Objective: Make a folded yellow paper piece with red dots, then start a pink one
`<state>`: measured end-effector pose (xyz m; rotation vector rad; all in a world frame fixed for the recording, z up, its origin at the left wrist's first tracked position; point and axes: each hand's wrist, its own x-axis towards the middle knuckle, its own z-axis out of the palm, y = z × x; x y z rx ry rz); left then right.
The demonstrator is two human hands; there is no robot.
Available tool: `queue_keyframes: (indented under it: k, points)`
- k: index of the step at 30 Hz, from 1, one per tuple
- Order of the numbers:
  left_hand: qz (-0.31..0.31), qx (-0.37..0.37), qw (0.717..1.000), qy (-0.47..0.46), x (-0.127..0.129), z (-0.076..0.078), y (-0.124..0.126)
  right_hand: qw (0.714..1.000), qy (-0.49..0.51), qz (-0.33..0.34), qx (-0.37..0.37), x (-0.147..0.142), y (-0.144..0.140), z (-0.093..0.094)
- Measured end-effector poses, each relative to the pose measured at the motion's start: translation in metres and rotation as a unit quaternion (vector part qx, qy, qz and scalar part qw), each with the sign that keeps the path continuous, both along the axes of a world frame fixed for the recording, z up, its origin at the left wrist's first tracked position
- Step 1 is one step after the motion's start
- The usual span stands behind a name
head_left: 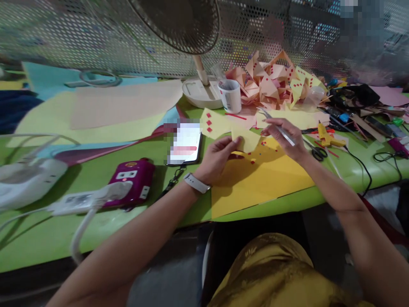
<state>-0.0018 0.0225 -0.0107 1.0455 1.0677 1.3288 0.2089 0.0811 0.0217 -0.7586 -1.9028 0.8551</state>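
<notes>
Green table (41,238) fills the view edge to edge; perforated metal screen (96,38) closes it off at 12 o'clock. Large paper sheets (121,104) in beige, pale yellow and blue are spread at 10 o'clock. Fan (182,21) is seen at 12, its base (200,91) planted on the table. Orange-yellow sheet (255,179) is laid at centre, running to the near edge. Heap of folded paper pieces (271,85) with red diamonds is piled at 1 o'clock. White power strip (83,200) and magenta device (134,179) are placed at 9 o'clock, touching. Phone (185,145) is laid just left of centre, screen lit.

Containers: white cup (230,96) is set beside the fan base, with what may be a clear plastic piece stuck in it; contents cannot be told. Clear cup (315,94) is seen at 1–2 o'clock, contents unclear.

Glue gun (327,138) and scissors (315,151) are laid at 2–3 o'clock, close together.

Small yellow paper piece (247,140) is held over the orange-yellow sheet at centre. Left hand (219,157), watch on wrist, is pinched closed on its left edge. Right hand (286,136) is closed around tweezers (276,123), tips pointed to 11 o'clock, just above the piece. Tiny red bits (252,161) are scattered beneath it.
</notes>
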Motion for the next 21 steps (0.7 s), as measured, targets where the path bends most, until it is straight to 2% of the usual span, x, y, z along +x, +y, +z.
queue_keyframes:
  k: [2,4,6,9,13,18,21]
  points:
    - [0.039,0.004,0.999,0.0,-0.006,0.0,0.005,0.999,0.01,-0.033,0.007,0.007,0.007,0.007]
    - [0.059,0.006,0.998,0.009,-0.009,0.0,0.007,0.998,-0.029,-0.049,0.033,0.014,0.013,0.016]
    - [0.065,0.009,0.998,0.017,-0.01,0.0,0.008,0.99,-0.12,-0.026,0.071,0.021,0.016,0.025]
    - [0.061,0.016,0.998,0.025,-0.009,0.0,0.007,0.958,-0.26,0.032,0.117,0.032,0.018,0.031]
    - [0.066,0.023,0.997,0.027,-0.009,0.001,0.007,0.915,-0.379,0.026,0.138,0.049,0.012,0.015]
    - [0.067,0.026,0.997,0.026,-0.011,-0.001,0.009,0.836,-0.524,0.011,0.166,0.074,-0.006,-0.007]
    - [0.072,0.031,0.997,0.026,-0.012,-0.003,0.01,0.826,-0.533,-0.059,0.173,0.098,-0.012,-0.004]
